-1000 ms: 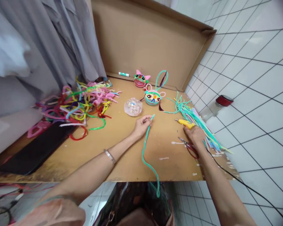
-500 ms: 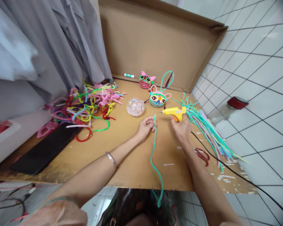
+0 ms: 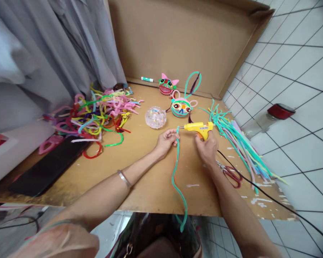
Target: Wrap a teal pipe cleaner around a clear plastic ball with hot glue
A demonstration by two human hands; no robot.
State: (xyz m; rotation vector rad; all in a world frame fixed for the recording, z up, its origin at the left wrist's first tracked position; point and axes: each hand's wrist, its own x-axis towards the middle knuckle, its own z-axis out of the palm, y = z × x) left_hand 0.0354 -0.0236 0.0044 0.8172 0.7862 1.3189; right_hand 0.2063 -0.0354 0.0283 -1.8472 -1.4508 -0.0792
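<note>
The teal pipe cleaner (image 3: 177, 168) trails off the cardboard table (image 3: 150, 186) edge, its top end pinched in the left hand (image 3: 165, 141). The right hand (image 3: 207, 148) grips the yellow glue gun (image 3: 199, 128), nozzle almost touching that tip. Hot glue so close to the fingertips could burn them. Half a second ago the nozzle sat further right; now it's closing in, red scissors (image 3: 231, 174) lying beside.

Home craft corner: cardboard worktop (image 3: 140, 168), pipe cleaners (image 3: 99, 113), tiled floor (image 3: 293, 64).
</note>
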